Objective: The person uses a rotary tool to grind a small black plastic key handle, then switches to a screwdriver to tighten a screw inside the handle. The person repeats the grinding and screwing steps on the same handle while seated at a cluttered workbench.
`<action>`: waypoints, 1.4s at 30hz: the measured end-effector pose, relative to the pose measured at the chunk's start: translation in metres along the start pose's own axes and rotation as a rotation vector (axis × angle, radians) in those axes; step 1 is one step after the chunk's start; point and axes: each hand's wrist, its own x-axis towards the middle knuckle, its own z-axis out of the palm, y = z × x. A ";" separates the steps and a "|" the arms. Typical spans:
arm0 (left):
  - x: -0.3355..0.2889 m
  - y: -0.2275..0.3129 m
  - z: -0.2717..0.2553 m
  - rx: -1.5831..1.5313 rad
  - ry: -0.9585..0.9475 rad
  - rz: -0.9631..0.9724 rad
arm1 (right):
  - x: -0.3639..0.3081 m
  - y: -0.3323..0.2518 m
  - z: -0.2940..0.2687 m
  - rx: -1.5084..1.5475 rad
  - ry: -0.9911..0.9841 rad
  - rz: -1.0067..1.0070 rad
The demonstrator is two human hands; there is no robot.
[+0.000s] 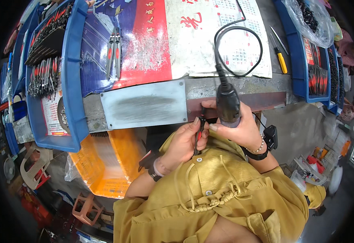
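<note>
In front of my body, my left hand (183, 145) pinches a slim black-and-red metal tool (198, 137), held upright. Its exact kind is too small to make out. My right hand (245, 130) is wrapped round a black corded electric screwdriver (228, 103) with its lower end pointing down. The fingers of both hands nearly meet at the top of the slim tool; the screwdriver's tip is hidden. From the screwdriver's top a black cable (261, 54) loops over the paper on the bench. Two similar black-and-red tools (113, 54) lie farther off on the left.
A pale metal plate (144, 91) is fixed along the bench's front edge. Blue bins (74, 73) with black-and-red parts stand at left, more blue bins (296, 52) at right. A yellow-handled screwdriver (281, 61) lies near the right bins. Below left sits an orange crate (126, 156).
</note>
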 end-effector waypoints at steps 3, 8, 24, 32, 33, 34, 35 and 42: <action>0.000 0.003 -0.004 -0.033 -0.109 -0.003 | 0.009 0.004 0.002 -0.100 -0.009 0.004; -0.002 -0.006 -0.002 0.037 -0.058 0.073 | 0.010 0.000 0.000 -0.086 -0.012 0.033; -0.008 -0.005 0.013 0.217 0.110 0.089 | -0.001 -0.055 0.014 0.236 -0.207 -0.946; -0.008 -0.005 0.015 0.162 0.124 0.072 | 0.008 -0.052 0.028 0.260 -0.188 -0.928; -0.008 -0.005 0.015 0.155 0.128 0.062 | 0.009 -0.052 0.028 0.252 -0.196 -0.929; -0.009 -0.004 0.015 0.157 0.123 0.062 | 0.009 -0.052 0.028 0.247 -0.200 -0.934; -0.009 -0.004 0.015 0.156 0.120 0.059 | 0.010 -0.052 0.028 0.244 -0.204 -0.940; -0.009 -0.005 0.015 0.133 0.120 0.059 | 0.013 -0.054 0.026 0.254 -0.250 -0.901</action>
